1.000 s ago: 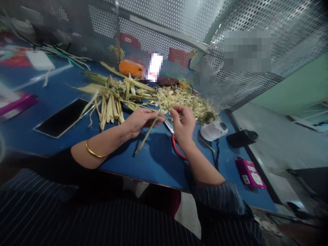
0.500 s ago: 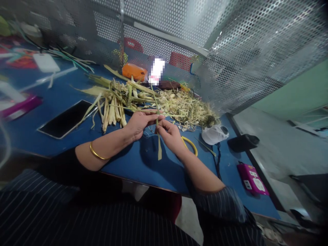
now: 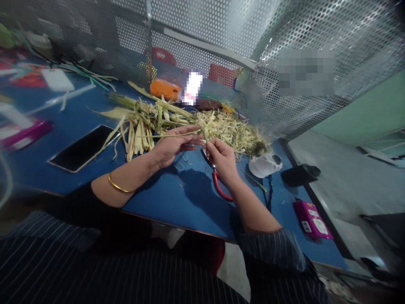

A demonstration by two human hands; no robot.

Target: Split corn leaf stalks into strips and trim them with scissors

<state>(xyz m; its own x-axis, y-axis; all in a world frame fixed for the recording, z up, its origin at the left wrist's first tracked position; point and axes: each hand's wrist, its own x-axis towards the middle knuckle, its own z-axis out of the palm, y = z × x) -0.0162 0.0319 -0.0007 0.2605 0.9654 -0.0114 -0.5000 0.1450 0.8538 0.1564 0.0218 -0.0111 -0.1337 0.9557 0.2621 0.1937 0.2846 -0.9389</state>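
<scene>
My left hand (image 3: pixel 174 145) reaches in from the left with its fingers fairly straight. A thin greenish plant stalk (image 3: pixel 155 136) runs across it, pinched between thumb and fingers. My right hand (image 3: pixel 223 158) is closed in a pinch on a pale green plant strip (image 3: pixel 205 131), close to the left fingertips. Under the right hand lies a pair of scissors with a red handle (image 3: pixel 220 188), partly hidden by that hand. Just beyond the hands is a heap of shredded pale plant pieces (image 3: pixel 234 131). A bundle of dry, folded leaf strips (image 3: pixel 139 137) lies beyond the left hand.
A dark-screened phone (image 3: pixel 84 147) lies on the blue table (image 3: pixel 190 211) at left. An orange packet (image 3: pixel 165 89) and a lit, blurred-out screen (image 3: pixel 193 88) stand at the back. At right are a white-wrapped roll (image 3: pixel 265 165), a black cylinder (image 3: pixel 300 176) and a purple packet (image 3: pixel 313 219).
My right hand has moved right and slightly up, and the strip's tail no longer hangs below it. The left fingers have spread more. A red scissor handle shows where a yellow one did.
</scene>
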